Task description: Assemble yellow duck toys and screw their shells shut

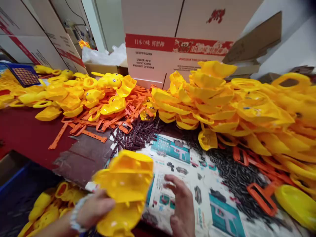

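Note:
My left hand (95,207), with a beaded bracelet at the wrist, grips a hollow yellow plastic shell (125,177) by its left edge. The shell's open inner side faces me, and it is slightly blurred. To its right, my right hand (181,204) is raised over a printed sheet (202,219) with its fingers bent and apart, holding nothing. Behind the sheet lie small dark purple pins (134,135). Black pins (237,177) are spread along the right.
Stacked yellow shells (212,95) rise at the right, beside orange strips (264,197). More yellow duck-faced pieces (91,95) lie at left on orange handles (93,135). A carton (153,19) stands behind. A blue bin (29,184) holding yellow pieces is at lower left.

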Demonstrator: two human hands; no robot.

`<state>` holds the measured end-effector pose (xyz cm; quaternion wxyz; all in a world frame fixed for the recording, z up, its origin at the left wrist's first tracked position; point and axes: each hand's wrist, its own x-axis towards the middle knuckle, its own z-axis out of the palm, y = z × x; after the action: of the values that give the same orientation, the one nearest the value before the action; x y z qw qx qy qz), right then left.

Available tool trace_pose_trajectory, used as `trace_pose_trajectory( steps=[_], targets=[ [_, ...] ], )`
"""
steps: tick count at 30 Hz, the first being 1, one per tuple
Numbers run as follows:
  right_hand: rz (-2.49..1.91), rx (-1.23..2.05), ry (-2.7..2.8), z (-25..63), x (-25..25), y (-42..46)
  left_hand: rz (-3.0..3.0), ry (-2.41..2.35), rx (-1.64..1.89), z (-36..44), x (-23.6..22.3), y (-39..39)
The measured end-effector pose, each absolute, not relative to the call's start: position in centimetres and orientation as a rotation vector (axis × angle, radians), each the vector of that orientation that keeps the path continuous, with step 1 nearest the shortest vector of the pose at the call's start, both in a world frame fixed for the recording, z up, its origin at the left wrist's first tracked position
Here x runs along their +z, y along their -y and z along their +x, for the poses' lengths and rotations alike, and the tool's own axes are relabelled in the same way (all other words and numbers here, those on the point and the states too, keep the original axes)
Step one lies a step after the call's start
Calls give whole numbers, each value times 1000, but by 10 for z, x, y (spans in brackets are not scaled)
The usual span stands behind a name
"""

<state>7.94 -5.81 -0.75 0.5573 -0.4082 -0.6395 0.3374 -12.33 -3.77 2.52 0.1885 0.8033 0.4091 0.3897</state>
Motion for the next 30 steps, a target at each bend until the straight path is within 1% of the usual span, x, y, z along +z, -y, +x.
trace_pose_trajectory(
  steps=[2, 5, 8, 10, 13, 15, 18, 21, 24, 27, 30],
  targets=[
    [-929, 864, 1483, 88, 1, 55, 2166, -1059, 1066, -94, 9, 68],
    [-1079, 955, 1535, 107, 7, 43, 2012, -1075, 1045, -67, -10, 87],
    [-1221, 858, 1563, 124, -2, 28, 1953, -1269, 1148, -61, -14, 86],
    [-1277, 764, 1616, 130, -10, 17, 2123, -1176, 1130, -59, -10, 81],
    [-1280, 662, 1828, 128, -12, -8, 2446, -941, 769, -47, -4, 73],
    [-1273, 561, 1991, 123, -7, -33, 2528, -988, 527, -36, -3, 69],
    [-1266, 404, 2241, 104, 0, -82, 2557, -1030, 380, -25, -5, 64],
    [-1201, 291, 2488, 74, 2, -127, 2568, -1027, 396, -25, -7, 63],
    [-1159, 169, 2631, 46, 2, -152, 2562, -1038, 442, -29, -11, 63],
    [-1133, 116, 2672, 40, 7, -157, 2555, -1001, 471, -31, -14, 63],
    [-1161, 150, 2601, 57, 19, -144, 2548, -973, 478, -32, -15, 62]
  ],
)
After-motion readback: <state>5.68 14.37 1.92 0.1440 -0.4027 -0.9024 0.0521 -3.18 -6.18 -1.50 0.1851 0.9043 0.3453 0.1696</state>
